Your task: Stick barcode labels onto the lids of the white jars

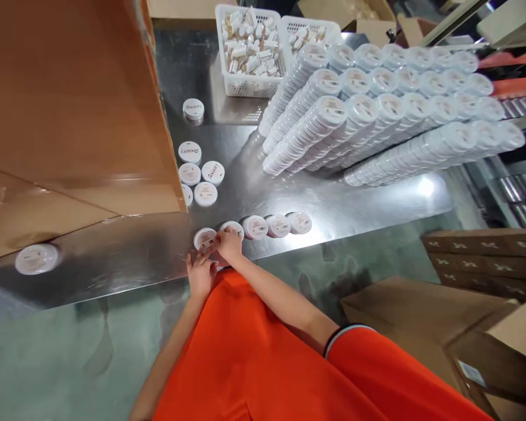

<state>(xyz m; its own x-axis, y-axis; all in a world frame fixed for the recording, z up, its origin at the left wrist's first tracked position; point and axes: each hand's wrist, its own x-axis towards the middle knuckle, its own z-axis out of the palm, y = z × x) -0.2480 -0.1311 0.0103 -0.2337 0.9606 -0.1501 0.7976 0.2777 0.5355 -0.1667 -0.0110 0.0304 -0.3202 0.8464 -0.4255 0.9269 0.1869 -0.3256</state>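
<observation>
Along the near edge of the metal table, several round white jars stand in a row. My two hands meet at the leftmost jar. My left hand reaches it from the front, fingers stretched apart and fingertips touching its lid near a pinkish label. From the right, my right hand has its fingers pressed together at the lid's edge; what they pinch, if anything, is too small to make out. The second jar is partly covered by my right hand. Farther right in the row is a labelled jar.
A large cardboard box takes up the left of the table, with loose lidded jars beside it. Tall jar stacks lean at the back right. Behind is a white basket of small bottles. Cartons stand at right.
</observation>
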